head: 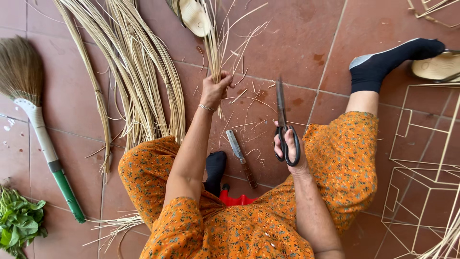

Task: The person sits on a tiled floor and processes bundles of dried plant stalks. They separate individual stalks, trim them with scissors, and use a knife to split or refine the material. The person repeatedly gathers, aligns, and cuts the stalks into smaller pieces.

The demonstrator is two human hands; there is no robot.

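We see the left hand closed tight around a bunch of reeds, held upright over the tiled floor. The right hand has its fingers through the handles of black scissors, blades shut and pointing up. A knife lies on the floor between the knees, a broom well off left.
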